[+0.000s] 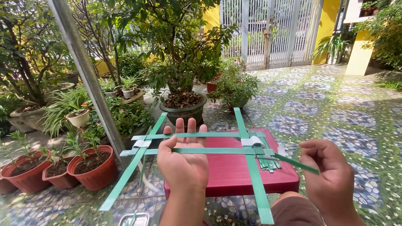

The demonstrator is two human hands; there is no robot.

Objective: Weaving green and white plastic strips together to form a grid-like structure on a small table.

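A frame of crossed green plastic straps (pixel 197 134), with white tape at the crossings, lies over a red plastic stool (pixel 234 171). My left hand (pixel 183 161) lies flat on the frame's two horizontal straps, palm down, fingers stretched forward. My right hand (pixel 331 175) pinches the end of a loose green strap (pixel 293 163) that runs left towards the taped right crossing (pixel 252 141). A bundle of short green strap pieces (pixel 268 162) rests on the stool just right of the vertical strap.
Red pots with small plants (pixel 94 169) stand at the left beside a slanted metal pole (pixel 90 79). A large potted tree (pixel 184 104) is behind the stool. The patterned tiled yard runs to a white metal gate (pixel 272 33). A small metal tray (pixel 134 219) lies on the floor.
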